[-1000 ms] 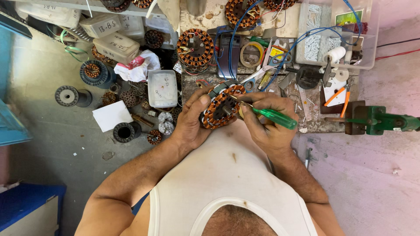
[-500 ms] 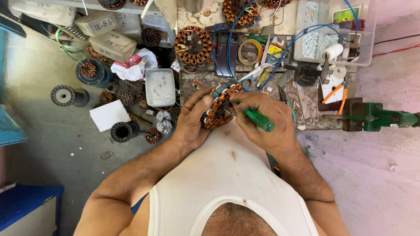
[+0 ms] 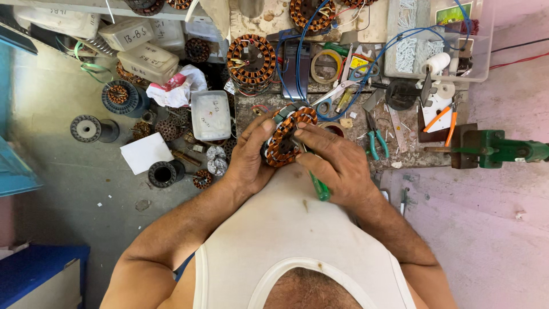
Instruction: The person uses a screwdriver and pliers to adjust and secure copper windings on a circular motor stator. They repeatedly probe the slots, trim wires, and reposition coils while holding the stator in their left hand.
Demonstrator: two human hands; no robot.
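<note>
Left hand [image 3: 249,157] gripped a copper-wound motor stator [image 3: 284,137], right hand [image 3: 337,166] clamped on a green-handled screwdriver [image 3: 319,187], poking the stator, hands close together

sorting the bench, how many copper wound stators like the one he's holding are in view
3 clearly: one stator in the left hand, one stator on the bench above it, one at the top edge, cut off. Smaller wound parts lie on the floor; more may be hidden in the clutter.

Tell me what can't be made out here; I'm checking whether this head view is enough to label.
Head view:
- Tool tip: the right hand hides it; only the green handle shows.
- Wound stator: near side covered by the left hand.
- Clear plastic box: cut off by the top edge.
- Its small white contents: too small to identify.
</note>
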